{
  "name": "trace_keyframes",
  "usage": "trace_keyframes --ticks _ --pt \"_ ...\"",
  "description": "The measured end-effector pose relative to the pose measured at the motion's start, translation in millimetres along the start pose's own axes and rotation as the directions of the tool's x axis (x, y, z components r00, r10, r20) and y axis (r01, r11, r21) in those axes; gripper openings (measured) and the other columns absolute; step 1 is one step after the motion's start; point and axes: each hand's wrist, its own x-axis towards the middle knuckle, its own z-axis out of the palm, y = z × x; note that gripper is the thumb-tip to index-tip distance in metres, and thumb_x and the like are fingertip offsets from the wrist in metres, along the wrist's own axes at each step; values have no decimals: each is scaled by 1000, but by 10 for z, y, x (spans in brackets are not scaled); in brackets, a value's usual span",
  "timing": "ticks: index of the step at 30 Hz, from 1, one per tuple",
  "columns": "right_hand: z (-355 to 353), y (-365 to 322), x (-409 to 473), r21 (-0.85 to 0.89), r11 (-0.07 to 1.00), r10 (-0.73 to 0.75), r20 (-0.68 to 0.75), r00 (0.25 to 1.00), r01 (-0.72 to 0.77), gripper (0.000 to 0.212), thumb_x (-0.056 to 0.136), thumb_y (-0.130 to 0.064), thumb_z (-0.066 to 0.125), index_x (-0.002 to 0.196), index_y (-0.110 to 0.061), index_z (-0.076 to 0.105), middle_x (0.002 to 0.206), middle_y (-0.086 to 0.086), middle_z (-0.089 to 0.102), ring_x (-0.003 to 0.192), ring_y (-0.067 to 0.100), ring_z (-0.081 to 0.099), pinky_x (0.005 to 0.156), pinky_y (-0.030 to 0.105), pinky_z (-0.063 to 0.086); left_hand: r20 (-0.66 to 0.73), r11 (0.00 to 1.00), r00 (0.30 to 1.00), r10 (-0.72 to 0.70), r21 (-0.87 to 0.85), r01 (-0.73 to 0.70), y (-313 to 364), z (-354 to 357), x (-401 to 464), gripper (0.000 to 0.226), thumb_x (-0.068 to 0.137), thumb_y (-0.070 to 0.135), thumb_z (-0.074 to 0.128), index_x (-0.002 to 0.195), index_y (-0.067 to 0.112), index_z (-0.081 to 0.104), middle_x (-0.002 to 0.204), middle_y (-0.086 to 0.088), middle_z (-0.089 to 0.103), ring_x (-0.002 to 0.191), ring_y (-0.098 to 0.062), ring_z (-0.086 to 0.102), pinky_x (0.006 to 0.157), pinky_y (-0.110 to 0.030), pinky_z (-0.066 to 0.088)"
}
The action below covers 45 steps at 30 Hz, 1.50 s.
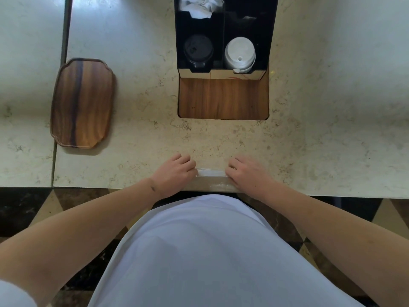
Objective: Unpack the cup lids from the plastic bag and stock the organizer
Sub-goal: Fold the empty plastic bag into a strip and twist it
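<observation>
A black organizer (271,36) with a wood-grain front panel stands at the far middle of the marble counter. Its left compartment holds a stack of black cup lids (198,50). The right compartment holds a stack of white cup lids (240,54). A clear plastic bag (211,175), folded flat into a narrow strip, lies at the counter's near edge. My left hand (174,173) presses on the strip's left end with curled fingers. My right hand (247,173) rests on the right end in the same way.
A wooden tray (81,103) lies on the counter at the left, next to a seam between two slabs. Crumpled white paper (199,6) sits in a rear compartment of the organizer. The counter edge (332,192) runs just in front of my body.
</observation>
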Motion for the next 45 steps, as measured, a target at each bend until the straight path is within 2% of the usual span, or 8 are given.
trace_keyframes --ticks 6,14,20,26,30,33,38,45 --pt "15 -12 -194 35 999 13 -68 998 -11 37 105 -34 42 108 -13 72 99 4 62 88 21 55 76 33 46 62 998 997 -55 -41 57 49 -70 -155 41 105 33 35 114 13 69 101 -4 63 87 -24 56 75 -36 49" --pt "-63 -114 -37 267 935 229 51 972 -234 13 95 -28 65 102 -17 62 99 -3 59 86 15 54 76 28 50 93 917 950 -298 -249 312 117 -165 110 15 95 24 67 94 13 76 98 -6 64 90 -27 56 80 -42 52" --pt "-62 -62 94 301 906 250 183 951 -296 10 94 -30 63 101 -24 57 99 -8 56 88 12 52 77 25 46 267 867 897 -352 -268 420 82 -148 270 26 95 30 67 117 17 64 113 -1 66 106 -22 54 91 -36 48" --pt "-39 -50 116 394 814 363 230 903 -427 12 94 -21 62 86 -26 53 84 -11 54 78 13 53 66 25 44 390 820 845 -366 -294 491 39 -148 315 21 95 36 65 107 19 70 105 1 64 101 -19 52 85 -33 48" --pt "-73 -2 128 496 723 416 242 877 -480 14 93 -18 63 84 -25 55 81 -9 59 75 12 56 65 27 46 452 680 785 -424 -413 606 -12 -195 385 5 99 26 59 102 21 58 109 0 66 92 -17 56 74 -29 43" --pt "-132 24 141 522 714 414 221 883 -466 8 91 -25 69 92 -24 61 88 -8 63 83 12 59 71 24 48 473 634 778 -413 -464 619 -63 -268 424 7 99 22 59 99 26 54 109 1 63 95 -18 58 77 -29 44" --pt "-253 70 222 601 651 396 252 883 -464 32 95 -40 68 122 -24 70 110 -9 70 98 7 61 86 24 46 469 615 795 -384 -513 599 -33 -374 549 18 101 20 55 114 20 67 98 7 71 89 -11 65 72 -25 48" --pt "-466 165 180 652 621 340 276 899 -435 26 97 -46 63 113 -29 75 101 -4 75 90 14 66 82 33 52 479 569 805 -351 -573 590 154 -557 862 13 100 25 58 103 23 71 86 13 74 71 4 68 65 -25 54"
